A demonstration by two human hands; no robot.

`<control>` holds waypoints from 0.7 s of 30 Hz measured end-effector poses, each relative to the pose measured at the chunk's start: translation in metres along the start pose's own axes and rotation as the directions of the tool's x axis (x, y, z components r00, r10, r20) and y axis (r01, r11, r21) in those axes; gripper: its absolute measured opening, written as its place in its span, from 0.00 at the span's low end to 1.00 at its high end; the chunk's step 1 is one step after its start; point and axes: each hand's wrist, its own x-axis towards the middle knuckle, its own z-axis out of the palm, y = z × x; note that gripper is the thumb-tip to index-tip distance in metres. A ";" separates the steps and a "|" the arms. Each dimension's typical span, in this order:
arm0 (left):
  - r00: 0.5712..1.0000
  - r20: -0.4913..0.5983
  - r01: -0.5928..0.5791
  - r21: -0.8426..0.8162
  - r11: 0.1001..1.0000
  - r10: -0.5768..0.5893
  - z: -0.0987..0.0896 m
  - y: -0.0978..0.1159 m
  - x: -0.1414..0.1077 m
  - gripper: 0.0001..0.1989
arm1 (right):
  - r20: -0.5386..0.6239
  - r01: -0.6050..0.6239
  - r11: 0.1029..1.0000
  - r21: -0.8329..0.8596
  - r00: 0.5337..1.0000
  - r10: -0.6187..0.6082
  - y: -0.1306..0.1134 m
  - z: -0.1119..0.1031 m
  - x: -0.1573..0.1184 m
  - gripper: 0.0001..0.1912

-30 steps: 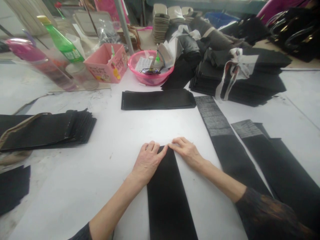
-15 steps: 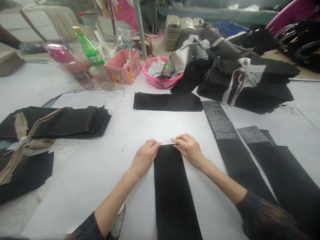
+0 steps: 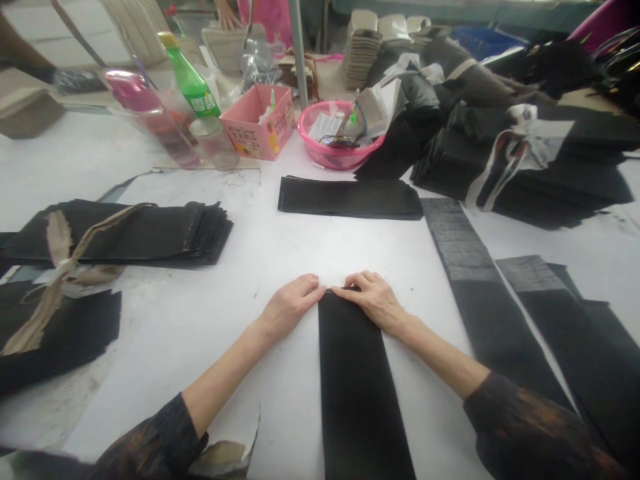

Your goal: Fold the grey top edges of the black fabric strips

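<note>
A long black strip of sheet material (image 3: 361, 387) lies lengthwise in front of me, its near end running out of view at the bottom. My left hand (image 3: 296, 301) pinches the far left corner between thumb and fingers. At the far edge, my right hand (image 3: 374, 300) also has its fingers closed on the strip, its thumb pressed near the middle of that edge. The far edge looks narrowly folded, though the fingers partly cover it. Beyond the hands lies a short stack of black pieces (image 3: 350, 198).
Right of the strip lie more long black strips (image 3: 493, 313). Tied black bundles stand at left (image 3: 120, 233) and back right (image 3: 530, 160). Toward the back are a pink basin (image 3: 335, 157), a pink box (image 3: 257, 127), a green bottle (image 3: 193, 80) and a glass jar (image 3: 215, 143). Another person's hand (image 3: 227, 15) shows behind.
My right hand has slid its thumb inward along the strip's far edge, toward my left hand. The left hand keeps its corner. The whole view has shifted slightly.
</note>
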 end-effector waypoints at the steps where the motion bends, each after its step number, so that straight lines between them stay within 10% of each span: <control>1: 1.000 -0.011 -0.022 0.016 1.000 0.022 0.000 -0.001 -0.001 0.12 | 0.006 0.004 1.000 -0.008 1.000 -0.003 -0.001 0.000 0.000 0.18; 21: 0.998 -0.029 -0.054 0.030 0.998 0.055 0.001 0.001 -0.003 0.12 | 0.057 -0.012 1.000 -0.023 0.998 0.014 -0.005 -0.003 0.002 0.20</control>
